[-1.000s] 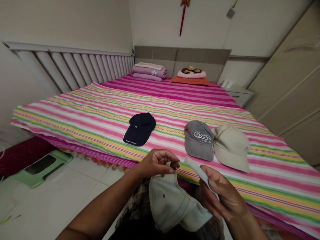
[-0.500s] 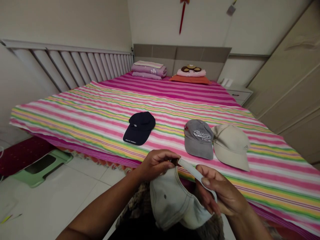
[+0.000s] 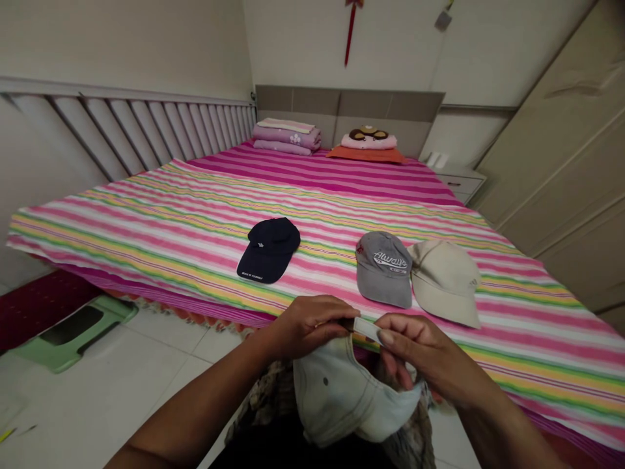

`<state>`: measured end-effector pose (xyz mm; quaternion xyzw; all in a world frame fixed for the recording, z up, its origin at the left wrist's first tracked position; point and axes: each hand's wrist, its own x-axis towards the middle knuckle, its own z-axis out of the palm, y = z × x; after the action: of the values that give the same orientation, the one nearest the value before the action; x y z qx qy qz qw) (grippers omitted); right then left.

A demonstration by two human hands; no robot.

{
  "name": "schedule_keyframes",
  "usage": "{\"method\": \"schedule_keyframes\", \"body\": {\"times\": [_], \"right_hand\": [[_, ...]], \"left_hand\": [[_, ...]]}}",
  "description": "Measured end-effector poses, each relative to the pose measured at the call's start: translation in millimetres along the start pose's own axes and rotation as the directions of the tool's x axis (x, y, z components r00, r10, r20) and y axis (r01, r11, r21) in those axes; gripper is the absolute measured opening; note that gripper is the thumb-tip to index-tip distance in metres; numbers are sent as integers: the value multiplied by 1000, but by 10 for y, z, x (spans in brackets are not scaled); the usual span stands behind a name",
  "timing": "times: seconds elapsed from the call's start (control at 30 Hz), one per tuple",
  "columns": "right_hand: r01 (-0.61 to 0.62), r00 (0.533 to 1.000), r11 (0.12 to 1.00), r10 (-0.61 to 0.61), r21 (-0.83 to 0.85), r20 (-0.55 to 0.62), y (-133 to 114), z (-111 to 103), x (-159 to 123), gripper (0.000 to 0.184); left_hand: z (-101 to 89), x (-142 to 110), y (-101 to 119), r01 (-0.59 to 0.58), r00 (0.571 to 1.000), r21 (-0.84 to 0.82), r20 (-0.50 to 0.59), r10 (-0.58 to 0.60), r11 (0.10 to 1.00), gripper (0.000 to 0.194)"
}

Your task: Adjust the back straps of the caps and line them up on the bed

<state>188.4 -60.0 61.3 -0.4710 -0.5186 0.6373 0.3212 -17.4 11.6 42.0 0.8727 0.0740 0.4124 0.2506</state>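
Observation:
A pale, light-coloured baseball cap (image 3: 336, 391) hangs over my lap with its back strap (image 3: 367, 329) uppermost. My left hand (image 3: 312, 326) pinches the strap's left end, where a small dark buckle part is mostly covered by the fingers. Thumb and fingers of my right hand (image 3: 413, 345) grip the same strap farther right. Beyond my hands, a navy cap (image 3: 270, 251) lies on the bed at the middle. To its right a grey cap (image 3: 384, 269) with white lettering touches a beige cap (image 3: 445, 283).
The caps lie on a striped bedspread (image 3: 161, 221). Folded purple bedding (image 3: 286, 138) and a pink and orange stack (image 3: 368, 146) sit by the headboard (image 3: 390, 107). A green stool (image 3: 78, 332) stands on the floor at left, and a cabinet (image 3: 561, 163) at right.
My right hand has slid up and left along the strap, closer to my left hand, and the strap loop looks shorter. The view has shifted slightly.

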Motion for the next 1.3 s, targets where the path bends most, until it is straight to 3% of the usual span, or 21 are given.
{"method": "schedule_keyframes", "body": {"times": [0.13, 0.27, 0.47, 0.7, 0.83, 0.93, 1.03, 1.17, 1.3], "right_hand": [[46, 997, 990, -54, -132, -58, -43, 88, -2, 30], [66, 993, 977, -84, -201, -86, -87, 139, 8, 30], [21, 998, 989, -29, -148, -51, -187, 115, 57, 28], [28, 998, 993, -35, -116, -54, -157, 142, 87, 30], [57, 993, 997, -62, -52, -103, -98, 142, 104, 30], [71, 990, 997, -70, 4, -124, -64, 133, 125, 29], [78, 988, 996, -70, 47, -140, -41, 136, 141, 29], [68, 988, 993, -54, 95, -146, -24, 163, 145, 30], [67, 986, 990, -45, 128, -162, -2, 200, 143, 28]], "left_hand": [[8, -5, 48, -32, 999, 150, 1, 33, 988, 32], [-9, 1, 81, 3, 998, 189, 56, -14, 982, 38], [-31, 42, 126, 68, 991, 135, 104, -82, 989, 42], [-71, 107, 222, 72, 980, 227, 163, -110, 971, 40], [-17, 70, 179, 186, 981, 26, 48, -187, 982, 42], [100, 13, 102, 318, 930, -245, -107, -352, 916, 29], [205, -33, 46, 320, 895, -360, -187, -404, 876, 19], [246, -77, 32, 282, 904, -370, -207, -375, 885, 20], [258, -120, 42, 303, 895, -482, -154, -420, 822, 28]]}}
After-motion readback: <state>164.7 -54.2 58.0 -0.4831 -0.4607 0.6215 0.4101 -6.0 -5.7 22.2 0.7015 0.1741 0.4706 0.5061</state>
